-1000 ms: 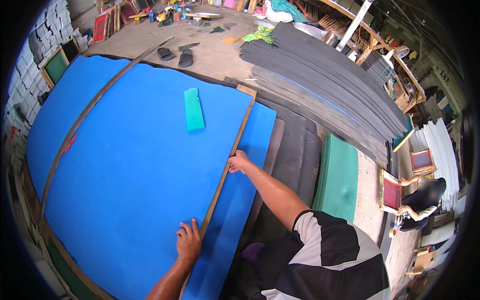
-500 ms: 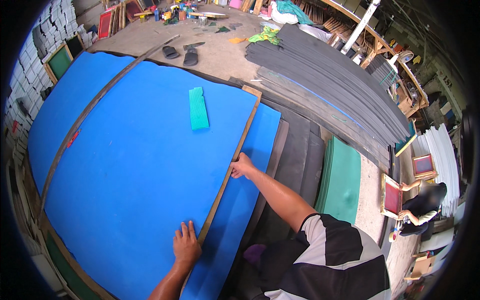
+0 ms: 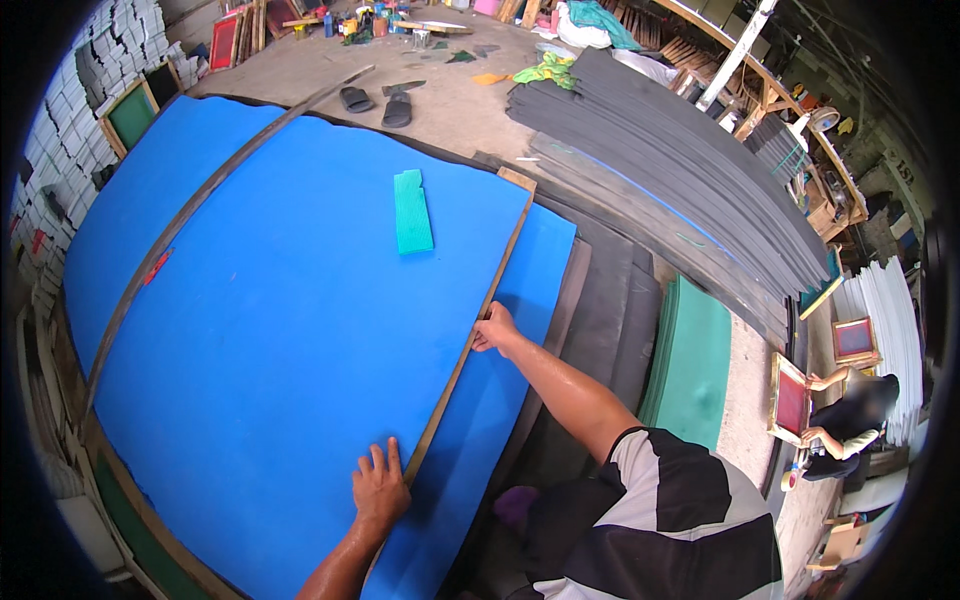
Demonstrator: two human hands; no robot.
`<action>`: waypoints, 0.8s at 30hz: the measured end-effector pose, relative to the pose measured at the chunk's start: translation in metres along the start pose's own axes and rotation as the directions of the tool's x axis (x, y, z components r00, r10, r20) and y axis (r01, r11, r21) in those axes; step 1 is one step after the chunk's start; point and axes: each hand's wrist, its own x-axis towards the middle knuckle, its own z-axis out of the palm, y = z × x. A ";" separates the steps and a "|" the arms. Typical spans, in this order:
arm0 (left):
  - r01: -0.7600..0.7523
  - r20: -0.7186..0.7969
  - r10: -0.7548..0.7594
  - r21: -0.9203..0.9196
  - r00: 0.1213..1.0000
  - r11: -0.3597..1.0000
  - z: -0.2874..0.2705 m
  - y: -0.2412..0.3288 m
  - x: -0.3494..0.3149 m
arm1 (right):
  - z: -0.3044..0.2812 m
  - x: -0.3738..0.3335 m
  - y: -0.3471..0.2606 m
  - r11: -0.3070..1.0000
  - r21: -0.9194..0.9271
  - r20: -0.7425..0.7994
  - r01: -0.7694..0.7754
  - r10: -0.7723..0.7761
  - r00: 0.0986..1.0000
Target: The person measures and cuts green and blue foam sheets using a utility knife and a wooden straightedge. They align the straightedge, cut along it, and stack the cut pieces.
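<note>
A large blue foam-like sheet [image 3: 280,330] lies in front of me, with a long narrow wooden strip [image 3: 449,405] along its right side. My left hand [image 3: 381,488] rests flat on the sheet just left of the strip, fingers spread. Farther up, the fingers of my right hand [image 3: 495,330] are closed at the strip's right edge. A small dark bit shows at the fingertips, but what they hold is hidden. Right of the strip, more blue sheet [image 3: 535,255] is exposed. On the blue surface lies a small green textured piece [image 3: 413,215].
A long dark bar [image 3: 190,210] crosses the sheet at left. Black sheets [image 3: 670,150] are stacked at the far right, green sheets [image 3: 690,360] nearer. Slippers [image 3: 397,110] lie on the floor beyond. At right, a person [image 3: 850,425] holds a red framed screen [image 3: 790,398].
The whole view has shifted slightly, so the scene sits a little farther right. Both hands stay by the strip, with the left fingers spread a little wider.
</note>
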 end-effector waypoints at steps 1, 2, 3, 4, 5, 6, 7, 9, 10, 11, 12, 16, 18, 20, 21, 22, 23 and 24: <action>-0.003 0.005 0.003 -0.010 1.000 1.000 -0.002 0.000 0.000 | 0.000 0.001 0.001 1.000 0.003 0.003 0.006 -0.006 1.000; -0.005 0.009 0.005 -0.021 1.000 1.000 -0.003 0.000 0.000 | -0.001 0.002 0.002 1.000 0.006 0.006 0.013 -0.013 1.000; -0.010 -0.003 0.010 -0.008 1.000 1.000 -0.004 0.000 0.001 | -0.001 0.003 0.002 1.000 0.007 0.010 0.020 -0.020 1.000; -0.008 -0.009 0.008 0.003 1.000 1.000 -0.004 -0.001 -0.003 | 0.003 0.000 0.003 1.000 0.015 0.002 0.016 -0.016 1.000; -0.004 -0.015 0.004 0.014 1.000 1.000 -0.004 -0.002 -0.007 | 0.007 -0.003 0.003 1.000 0.020 -0.004 0.013 -0.013 1.000; -0.003 -0.029 0.004 0.006 1.000 1.000 -0.005 -0.004 -0.007 | 0.011 -0.007 0.002 1.000 0.024 -0.008 0.011 -0.010 1.000; -0.002 -0.028 0.002 -0.007 1.000 1.000 -0.009 -0.004 -0.009 | 0.012 -0.015 0.006 1.000 0.010 0.037 -0.013 0.012 0.999; -0.007 0.015 0.008 -0.031 1.000 0.999 -0.019 -0.004 -0.019 | 0.010 -0.032 0.023 0.996 -0.017 0.140 -0.083 0.085 0.987; -0.013 0.036 0.014 -0.039 0.999 0.999 -0.030 -0.004 -0.020 | 0.009 -0.038 0.031 0.997 0.001 0.146 -0.074 0.074 0.986; -0.007 0.062 0.009 -0.040 0.998 0.999 -0.037 -0.007 -0.026 | 0.016 -0.044 0.034 0.996 -0.002 0.155 -0.086 0.086 0.984; 0.000 0.085 0.001 -0.014 0.996 1.000 -0.035 -0.013 -0.036 | 0.024 -0.051 0.028 0.996 -0.003 0.166 -0.090 0.089 0.982; 0.004 0.089 -0.008 0.039 0.996 0.999 -0.022 -0.019 -0.057 | 0.027 -0.051 0.024 0.994 -0.091 0.164 -0.061 0.075 0.984; 0.052 0.142 -0.044 -0.052 0.989 0.997 -0.029 -0.022 -0.055 | 0.026 -0.057 0.028 0.987 -0.136 0.248 -0.089 0.121 0.961; 0.135 0.202 -0.112 -0.108 0.973 0.985 -0.041 -0.025 -0.053 | 0.036 -0.071 0.025 0.971 -0.208 0.296 -0.120 0.179 0.938; 0.177 0.231 -0.143 -0.133 0.962 0.975 -0.045 -0.026 -0.054 | 0.043 -0.079 0.030 0.966 -0.218 0.312 -0.138 0.203 0.928; 0.183 0.220 -0.156 -0.109 0.963 0.977 -0.046 -0.024 -0.056 | 0.048 -0.088 0.032 0.962 -0.225 0.327 -0.154 0.223 0.918; 0.189 0.209 -0.168 -0.085 0.963 0.978 -0.044 -0.021 -0.057 | 0.054 -0.092 0.032 0.957 -0.233 0.341 -0.171 0.245 0.908; 0.194 0.200 -0.178 -0.061 0.963 0.979 -0.043 -0.020 -0.059 | 0.057 -0.095 0.029 0.956 -0.238 0.309 -0.173 0.243 0.919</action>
